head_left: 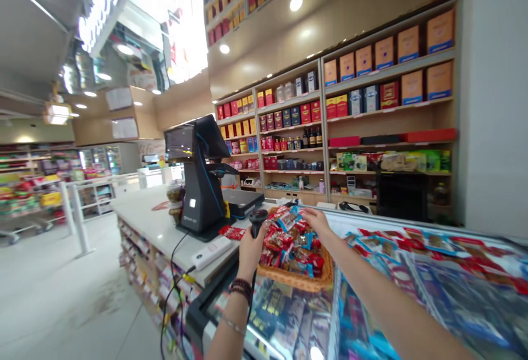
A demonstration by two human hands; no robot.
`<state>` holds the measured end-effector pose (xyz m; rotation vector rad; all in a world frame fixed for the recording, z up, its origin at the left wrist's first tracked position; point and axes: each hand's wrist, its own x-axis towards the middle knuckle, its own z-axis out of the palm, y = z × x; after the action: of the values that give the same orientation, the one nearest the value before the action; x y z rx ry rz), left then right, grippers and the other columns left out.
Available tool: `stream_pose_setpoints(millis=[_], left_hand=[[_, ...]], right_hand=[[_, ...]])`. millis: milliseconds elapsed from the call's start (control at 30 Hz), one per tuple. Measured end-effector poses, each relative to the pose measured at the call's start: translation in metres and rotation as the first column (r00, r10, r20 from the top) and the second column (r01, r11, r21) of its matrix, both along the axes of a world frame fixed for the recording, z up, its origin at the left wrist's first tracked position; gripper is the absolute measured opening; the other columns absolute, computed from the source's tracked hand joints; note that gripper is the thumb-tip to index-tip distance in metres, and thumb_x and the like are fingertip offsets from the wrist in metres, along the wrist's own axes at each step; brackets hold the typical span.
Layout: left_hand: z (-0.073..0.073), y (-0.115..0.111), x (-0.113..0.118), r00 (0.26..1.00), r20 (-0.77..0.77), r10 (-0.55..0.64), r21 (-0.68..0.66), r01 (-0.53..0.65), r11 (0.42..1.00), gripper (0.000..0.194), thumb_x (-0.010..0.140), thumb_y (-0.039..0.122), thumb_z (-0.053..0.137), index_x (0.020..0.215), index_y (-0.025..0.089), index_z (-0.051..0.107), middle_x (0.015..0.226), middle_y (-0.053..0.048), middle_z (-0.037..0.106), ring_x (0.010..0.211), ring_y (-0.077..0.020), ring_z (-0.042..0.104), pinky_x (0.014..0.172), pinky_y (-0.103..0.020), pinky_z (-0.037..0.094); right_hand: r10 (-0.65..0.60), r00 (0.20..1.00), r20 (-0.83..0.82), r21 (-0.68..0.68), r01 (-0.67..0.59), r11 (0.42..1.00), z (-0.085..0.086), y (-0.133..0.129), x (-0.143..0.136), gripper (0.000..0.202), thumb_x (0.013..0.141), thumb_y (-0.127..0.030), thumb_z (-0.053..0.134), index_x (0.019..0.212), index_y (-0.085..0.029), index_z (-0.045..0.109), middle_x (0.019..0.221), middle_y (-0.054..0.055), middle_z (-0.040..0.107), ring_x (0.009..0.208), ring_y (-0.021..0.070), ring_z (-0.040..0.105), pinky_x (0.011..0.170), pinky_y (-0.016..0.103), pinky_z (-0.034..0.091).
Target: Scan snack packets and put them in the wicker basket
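Observation:
My left hand (251,247) is wrapped round the handle of a black barcode scanner (258,217), whose head points away from me. A cable hangs from it past my wrist. Just right of it stands a woven basket (295,282) heaped with small red and blue wrapped snack packets (284,242). My right hand (317,222) is over the basket's far right part, its fingers closed at the edge of a blue-and-red snack packet (290,218) on top of the heap. Part of its grip is hidden.
The basket rests on a glass-topped display case (284,316). Left of it are a black checkout terminal (198,184), a white power strip (212,253) and a loose cable (175,261). More packets lie in the case (433,244) at right. Shelves of boxes (289,118) line the wall.

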<state>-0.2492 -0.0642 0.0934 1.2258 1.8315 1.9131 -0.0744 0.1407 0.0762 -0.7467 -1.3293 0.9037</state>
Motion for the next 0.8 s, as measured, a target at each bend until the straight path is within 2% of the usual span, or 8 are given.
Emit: stream_pose_setpoints(millis=[100, 233, 400, 500, 567, 667, 733, 800], left_hand=[[-0.01, -0.01, -0.006, 1.0, -0.009, 0.018, -0.034, -0.018, 0.999, 0.053, 0.079, 0.074, 0.073, 0.078, 0.022, 0.063, 0.057, 0.0, 0.058, 0.055, -0.022, 0.059, 0.056, -0.03, 0.041], [-0.02, -0.014, 0.009, 0.998, 0.047, -0.048, -0.043, 0.05, 0.998, 0.055, 0.079, 0.076, 0.07, 0.079, 0.022, 0.06, 0.053, 0.003, 0.055, 0.048, -0.0172, 0.053, 0.051, -0.028, 0.037], [-0.015, -0.003, 0.066, 0.952, 0.133, -0.276, 0.055, 0.271, 0.961, 0.059, 0.078, 0.079, 0.071, 0.073, 0.023, 0.053, 0.054, 0.004, 0.052, 0.045, -0.0118, 0.048, 0.046, -0.025, 0.037], [-0.012, 0.01, 0.113, 0.894, 0.177, -0.411, 0.094, 0.401, 0.911, 0.061, 0.076, 0.08, 0.074, 0.074, 0.023, 0.052, 0.057, 0.005, 0.051, 0.044, -0.0098, 0.047, 0.044, -0.023, 0.036], [-0.016, 0.019, 0.145, 0.849, 0.194, -0.492, 0.082, 0.486, 0.87, 0.061, 0.077, 0.08, 0.073, 0.075, 0.023, 0.052, 0.055, 0.006, 0.05, 0.043, -0.0095, 0.046, 0.043, -0.023, 0.035], [-0.03, 0.03, 0.188, 0.806, 0.208, -0.554, 0.047, 0.558, 0.829, 0.057, 0.08, 0.076, 0.073, 0.077, 0.022, 0.054, 0.054, 0.006, 0.051, 0.043, -0.0094, 0.047, 0.044, -0.023, 0.035], [-0.042, 0.035, 0.21, 0.786, 0.243, -0.569, 0.018, 0.583, 0.812, 0.052, 0.083, 0.072, 0.072, 0.081, 0.022, 0.056, 0.054, 0.006, 0.049, 0.043, -0.0102, 0.048, 0.044, -0.023, 0.035], [-0.054, 0.038, 0.223, 0.794, 0.259, -0.55, -0.028, 0.576, 0.817, 0.049, 0.085, 0.069, 0.072, 0.082, 0.022, 0.056, 0.055, 0.006, 0.049, 0.042, -0.011, 0.049, 0.044, -0.024, 0.035]], right_hand=[[-0.032, 0.997, 0.064, -0.024, 0.033, 0.999, -0.017, -0.005, 0.011, 0.017, 0.067, -0.03, 0.077, 0.083, -0.025, 0.078, 0.087, 0.007, 0.083, 0.095, 0.0301, 0.08, 0.089, 0.045, 0.064], [-0.288, 0.936, 0.204, 0.032, 0.287, 0.957, -0.05, -0.003, 0.083, 0.019, 0.074, -0.027, 0.065, 0.088, -0.024, 0.078, 0.1, 0.008, 0.084, 0.098, 0.0272, 0.077, 0.098, 0.045, 0.059], [-0.442, 0.829, 0.343, -0.013, 0.475, 0.88, -0.076, -0.005, 0.197, 0.016, 0.076, -0.03, 0.067, 0.086, -0.023, 0.078, 0.093, 0.008, 0.083, 0.091, 0.0267, 0.076, 0.093, 0.042, 0.057], [-0.461, 0.769, 0.443, -0.101, 0.554, 0.827, -0.084, -0.013, 0.24, 0.012, 0.077, -0.035, 0.072, 0.08, -0.024, 0.078, 0.081, 0.006, 0.08, 0.084, 0.0271, 0.076, 0.085, 0.039, 0.057], [-0.454, 0.758, 0.469, -0.109, 0.56, 0.821, -0.088, -0.019, 0.253, 0.015, 0.077, -0.039, 0.076, 0.078, -0.025, 0.079, 0.074, 0.005, 0.078, 0.081, 0.0274, 0.076, 0.081, 0.038, 0.056], [-0.461, 0.732, 0.502, -0.051, 0.557, 0.829, -0.091, -0.027, 0.25, 0.02, 0.077, -0.045, 0.081, 0.078, -0.026, 0.08, 0.074, 0.005, 0.078, 0.09, 0.0293, 0.077, 0.083, 0.037, 0.056], [-0.477, 0.673, 0.566, -0.016, 0.587, 0.81, -0.092, -0.03, 0.24, 0.024, 0.077, -0.049, 0.084, 0.082, -0.026, 0.081, 0.082, 0.008, 0.08, 0.1, 0.0318, 0.076, 0.087, 0.038, 0.055], [-0.484, 0.587, 0.649, 0.012, 0.628, 0.778, -0.092, -0.031, 0.226, 0.03, 0.08, -0.052, 0.082, 0.094, -0.025, 0.083, 0.098, 0.011, 0.082, 0.11, 0.0351, 0.074, 0.092, 0.041, 0.055]])
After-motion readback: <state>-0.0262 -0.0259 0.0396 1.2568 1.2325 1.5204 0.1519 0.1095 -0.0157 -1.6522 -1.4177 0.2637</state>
